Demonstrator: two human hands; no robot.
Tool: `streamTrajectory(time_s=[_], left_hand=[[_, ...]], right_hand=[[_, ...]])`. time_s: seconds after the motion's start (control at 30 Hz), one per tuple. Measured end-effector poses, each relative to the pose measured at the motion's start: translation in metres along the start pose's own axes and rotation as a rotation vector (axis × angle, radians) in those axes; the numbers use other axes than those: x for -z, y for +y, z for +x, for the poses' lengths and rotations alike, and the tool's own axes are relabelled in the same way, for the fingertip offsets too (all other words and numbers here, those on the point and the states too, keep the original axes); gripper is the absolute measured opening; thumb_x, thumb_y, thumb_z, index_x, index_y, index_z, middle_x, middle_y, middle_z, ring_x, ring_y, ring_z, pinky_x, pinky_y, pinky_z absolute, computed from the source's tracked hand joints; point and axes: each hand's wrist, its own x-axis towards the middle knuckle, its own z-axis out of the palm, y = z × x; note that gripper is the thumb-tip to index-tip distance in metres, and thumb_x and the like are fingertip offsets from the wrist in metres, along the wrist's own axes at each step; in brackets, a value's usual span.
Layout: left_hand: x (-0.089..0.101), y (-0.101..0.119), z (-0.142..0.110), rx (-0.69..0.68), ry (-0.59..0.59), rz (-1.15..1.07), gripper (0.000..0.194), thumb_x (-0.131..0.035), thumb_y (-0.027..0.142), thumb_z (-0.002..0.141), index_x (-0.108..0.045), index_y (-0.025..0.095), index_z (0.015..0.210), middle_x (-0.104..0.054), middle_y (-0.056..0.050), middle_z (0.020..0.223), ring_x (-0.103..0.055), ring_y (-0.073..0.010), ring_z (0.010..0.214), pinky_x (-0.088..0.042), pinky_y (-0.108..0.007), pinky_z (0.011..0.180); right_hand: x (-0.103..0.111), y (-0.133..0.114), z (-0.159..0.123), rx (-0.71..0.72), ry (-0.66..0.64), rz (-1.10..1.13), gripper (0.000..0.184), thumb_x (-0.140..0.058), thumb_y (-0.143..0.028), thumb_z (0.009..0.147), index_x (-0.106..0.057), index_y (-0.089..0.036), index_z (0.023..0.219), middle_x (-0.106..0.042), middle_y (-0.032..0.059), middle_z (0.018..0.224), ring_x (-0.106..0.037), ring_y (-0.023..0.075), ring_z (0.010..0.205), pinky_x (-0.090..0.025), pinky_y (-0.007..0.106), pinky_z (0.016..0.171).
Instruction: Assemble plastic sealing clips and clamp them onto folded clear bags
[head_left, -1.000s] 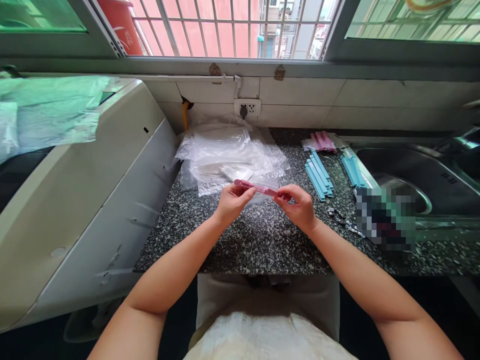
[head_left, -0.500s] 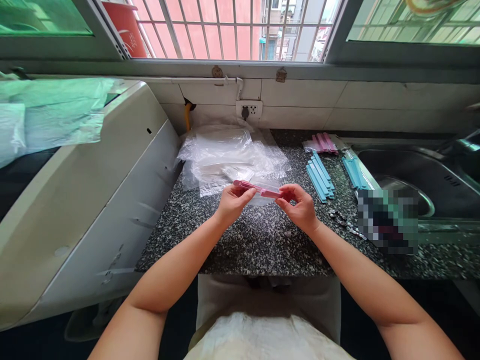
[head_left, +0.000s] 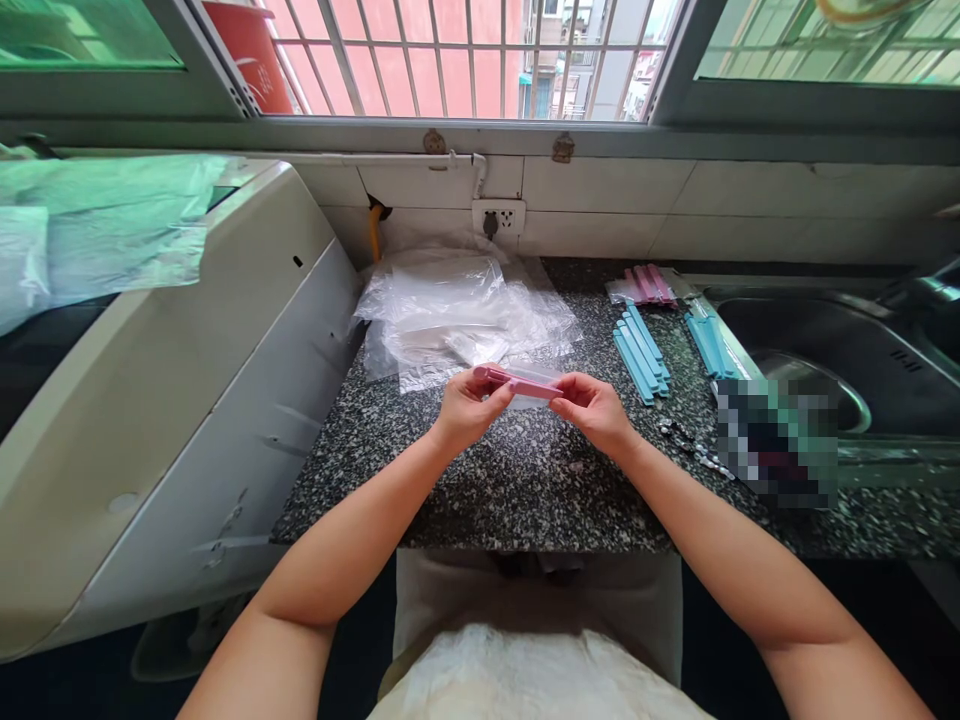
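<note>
My left hand (head_left: 469, 408) pinches the left end of a slim pink plastic clip (head_left: 531, 387), thumb in front and fingers behind. At its right end, the thumb and fingers of my right hand (head_left: 591, 408) are closed on the same clip. The clip lies almost level, tilting slightly down to the right. A small clear plastic piece, perhaps a bag (head_left: 547, 373), shows behind and under it; I cannot tell whether my fingers grip that too. Just beyond my hands is a heap of clear plastic bags (head_left: 450, 300).
Right of my hands lie blue plastic strips (head_left: 641, 353), more blue strips (head_left: 709, 345) and pink strips (head_left: 651, 285) on clear wrapping. A metal sink (head_left: 900, 350) and a pixelated package (head_left: 776, 445) are farther right. A white appliance (head_left: 225, 370) stands left of the speckled counter (head_left: 517, 490).
The pink clip's right part has shifted left against the left part, so the two now line up closely. My right hand has turned slightly, its fingers more together.
</note>
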Motion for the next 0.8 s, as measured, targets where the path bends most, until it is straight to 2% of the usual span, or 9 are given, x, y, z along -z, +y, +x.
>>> streamTrajectory(time_s=[0.43,0.57,0.8], left_hand=[[0.0042,-0.0025,-0.0002,-0.121,-0.100,0.124,0.019,-0.067,0.029,0.069,-0.055,0.017,0.060,-0.047,0.003,0.056,-0.038,-0.0067,0.049,-0.033,-0.022,0.045],[0.0062,-0.0035,0.0009,-0.212,-0.141,0.161,0.021,-0.065,0.030,0.073,-0.054,0.016,0.062,-0.045,0.004,0.056,-0.037,-0.0061,0.048,-0.032,-0.020,0.043],[0.0100,-0.0036,0.0021,-0.412,-0.188,0.323,0.019,-0.059,0.021,0.077,-0.052,0.016,0.061,-0.045,0.004,0.055,-0.040,-0.0067,0.050,-0.034,-0.022,0.046]], right_hand=[[-0.0015,-0.0084,-0.0006,-0.060,-0.063,0.059,0.028,-0.071,-0.042,0.068,-0.059,-0.018,0.075,-0.052,-0.0054,0.058,-0.043,0.0056,0.051,-0.035,0.020,0.046],[-0.0006,-0.0075,-0.0004,-0.113,-0.080,0.105,0.028,-0.072,-0.042,0.068,-0.059,-0.018,0.075,-0.050,-0.0058,0.056,-0.042,0.0057,0.050,-0.032,0.021,0.046],[0.0017,-0.0026,-0.0005,-0.182,-0.103,0.174,0.026,-0.074,-0.041,0.065,-0.062,-0.019,0.073,-0.053,-0.0048,0.057,-0.043,0.0063,0.051,-0.033,0.021,0.047]])
